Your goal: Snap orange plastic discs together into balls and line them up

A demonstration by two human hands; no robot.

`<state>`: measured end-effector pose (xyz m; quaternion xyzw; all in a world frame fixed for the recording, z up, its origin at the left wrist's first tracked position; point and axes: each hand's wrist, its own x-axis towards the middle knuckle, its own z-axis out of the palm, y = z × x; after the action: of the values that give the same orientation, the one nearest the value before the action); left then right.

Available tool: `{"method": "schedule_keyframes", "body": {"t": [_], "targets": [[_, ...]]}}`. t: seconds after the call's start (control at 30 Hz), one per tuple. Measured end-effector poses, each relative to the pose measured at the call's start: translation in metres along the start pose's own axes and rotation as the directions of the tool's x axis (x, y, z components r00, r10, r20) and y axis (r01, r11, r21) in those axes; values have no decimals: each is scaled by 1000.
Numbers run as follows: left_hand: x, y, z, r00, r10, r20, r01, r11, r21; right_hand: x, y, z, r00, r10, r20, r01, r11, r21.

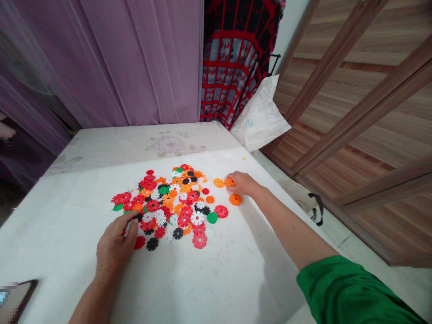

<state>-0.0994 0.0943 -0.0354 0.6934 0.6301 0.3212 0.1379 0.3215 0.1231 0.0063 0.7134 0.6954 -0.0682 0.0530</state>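
A loose pile of notched plastic snowflake discs point(164, 190) in red, orange, white, black and green lies on the white-covered table. My left hand point(116, 240) is at the pile's near left edge, its thumb and forefinger curled round a small black disc point(138, 217). To the right of the pile, my right hand point(243, 183) is closed on an orange snowflake disc point(230, 182). Just left of those fingers lies another orange disc point(218, 183), close to the held one. A further orange disc point(235, 199) sits on the cloth below my right wrist.
The tablecloth point(202, 283) carries a printed flower toward the far end. A phone-like device point(20, 299) lies at the near left corner. A white bag point(259, 119) stands beyond the far right edge. Purple curtains point(141, 63) hang behind, and slatted wooden doors point(357, 112) line the right.
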Motion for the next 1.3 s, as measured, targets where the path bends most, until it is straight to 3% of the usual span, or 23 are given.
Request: {"method": "schedule_keyframes", "body": {"t": [0.37, 0.47, 0.83, 1.3], "targets": [[0, -2, 1, 1000, -11, -15, 11, 1000, -3, 8, -2, -18, 999, 50, 14, -50, 999, 11], [0, -2, 1, 1000, -16, -13, 16, 1000, 8, 13, -10, -23, 1000, 15, -1, -15, 998, 58], [0, -3, 2, 1000, -8, 4, 8, 1000, 6, 20, -29, -9, 997, -76, -4, 76, 997, 22], [-1, -3, 2, 1000, 17, -19, -17, 1000, 1, 24, -42, -20, 989, -71, 128, 84, 991, -102]]}}
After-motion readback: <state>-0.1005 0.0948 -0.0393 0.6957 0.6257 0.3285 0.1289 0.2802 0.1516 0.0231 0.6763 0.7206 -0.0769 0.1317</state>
